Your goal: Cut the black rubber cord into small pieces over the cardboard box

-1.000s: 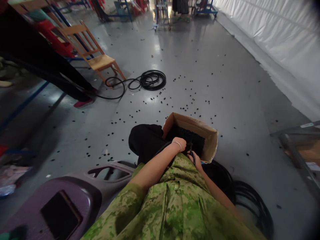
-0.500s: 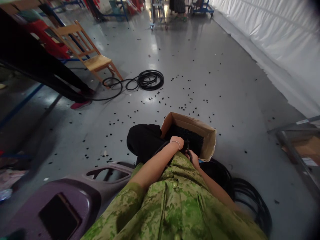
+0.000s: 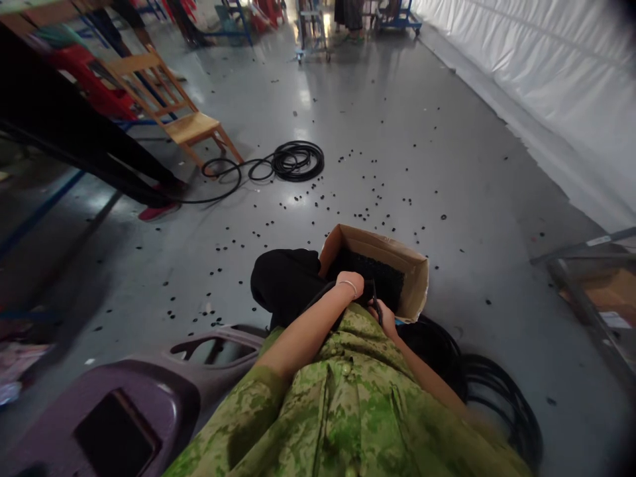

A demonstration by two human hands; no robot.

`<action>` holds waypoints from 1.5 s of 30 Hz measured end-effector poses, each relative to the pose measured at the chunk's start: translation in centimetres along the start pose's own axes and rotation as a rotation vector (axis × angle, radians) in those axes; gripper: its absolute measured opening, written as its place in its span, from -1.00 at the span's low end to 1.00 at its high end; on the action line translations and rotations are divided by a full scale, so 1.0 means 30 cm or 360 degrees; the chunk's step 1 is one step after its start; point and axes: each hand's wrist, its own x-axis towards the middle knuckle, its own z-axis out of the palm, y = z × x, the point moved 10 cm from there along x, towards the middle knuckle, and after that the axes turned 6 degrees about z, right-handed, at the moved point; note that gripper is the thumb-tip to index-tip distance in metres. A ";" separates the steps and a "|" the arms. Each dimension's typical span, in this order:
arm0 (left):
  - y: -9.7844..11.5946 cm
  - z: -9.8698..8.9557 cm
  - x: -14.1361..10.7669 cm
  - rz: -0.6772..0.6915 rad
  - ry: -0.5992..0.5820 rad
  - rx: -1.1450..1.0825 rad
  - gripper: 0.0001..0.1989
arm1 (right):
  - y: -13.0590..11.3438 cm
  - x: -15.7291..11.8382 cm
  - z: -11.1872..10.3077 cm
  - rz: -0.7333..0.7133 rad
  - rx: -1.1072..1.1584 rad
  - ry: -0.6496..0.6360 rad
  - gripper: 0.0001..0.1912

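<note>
My left hand (image 3: 352,283) is closed around a black rubber hose (image 3: 318,296), which runs back under my left forearm. My right hand (image 3: 385,317) grips dark-handled scissors (image 3: 377,306), their blades pointing up close to the left fingers. Both hands are at the near edge of an open cardboard box (image 3: 416,285) standing in front of me. Many small black cut pieces (image 3: 380,268) fill its bottom. My fingers partly hide the hose end, and I cannot tell whether the blades touch it.
Small black rings (image 3: 444,217) lie scattered over the grey floor. A coil of black hose (image 3: 298,161) lies ahead, near a wooden chair (image 3: 191,126) and a standing person's legs (image 3: 119,165). More coiled hose (image 3: 507,397) is at my right. A phone (image 3: 116,434) rests on a purple stool (image 3: 173,397).
A black ring now shows on the floor beyond the box's right side. Another person's leg has come into view at the far left. My hands have hardly moved.
</note>
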 end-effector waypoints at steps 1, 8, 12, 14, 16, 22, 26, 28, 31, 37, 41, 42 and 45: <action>0.000 0.000 -0.001 0.0000 -0.0006 -0.0008 -0.69 | -0.004 -0.004 -0.005 0.0004 0.0051 -0.0008 -0.63; 0.007 -0.003 0.001 0.0017 -0.0009 -0.0041 -0.69 | 0.000 -0.042 -0.038 0.0157 0.0334 -0.0053 -0.56; 0.011 -0.018 -0.010 0.0015 0.0019 -0.0044 -0.69 | -0.010 -0.041 -0.039 0.0088 0.0286 -0.0075 -0.54; 0.012 -0.030 -0.016 0.0015 0.0052 -0.0050 -0.68 | -0.010 -0.033 -0.035 0.0045 0.0232 -0.0086 -0.52; 0.011 -0.039 -0.020 0.0007 0.0082 -0.0064 -0.68 | -0.009 -0.027 -0.031 0.0004 0.0191 -0.0093 -0.52; -0.002 -0.045 -0.016 -0.0033 0.0133 -0.0120 -0.66 | 0.004 -0.031 -0.032 -0.0018 0.0233 -0.0091 -0.52; 0.002 -0.049 -0.018 -0.0016 0.0143 -0.0131 -0.66 | -0.004 -0.036 -0.032 -0.0041 0.0210 -0.0111 -0.49; 0.005 -0.049 -0.020 -0.0005 0.0135 -0.0137 -0.66 | -0.010 -0.034 -0.031 -0.0048 0.0179 -0.0119 -0.46; 0.004 -0.049 -0.021 -0.0008 0.0144 -0.0145 -0.66 | -0.021 -0.031 -0.026 -0.0083 0.0145 -0.0141 -0.47; 0.000 -0.040 -0.011 -0.0011 0.0154 -0.0157 -0.66 | -0.026 -0.028 -0.020 -0.0125 0.0135 -0.0154 -0.56; 0.001 -0.037 -0.008 -0.0011 0.0154 -0.0155 -0.67 | -0.032 -0.025 -0.016 -0.0145 0.0093 -0.0149 -0.57; 0.002 -0.036 -0.008 -0.0009 0.0150 -0.0150 -0.66 | -0.033 -0.023 -0.015 -0.0148 0.0086 -0.0148 -0.57; 0.004 -0.033 -0.008 -0.0008 0.0135 -0.0141 -0.66 | -0.033 -0.021 -0.013 -0.0146 0.0079 -0.0148 -0.57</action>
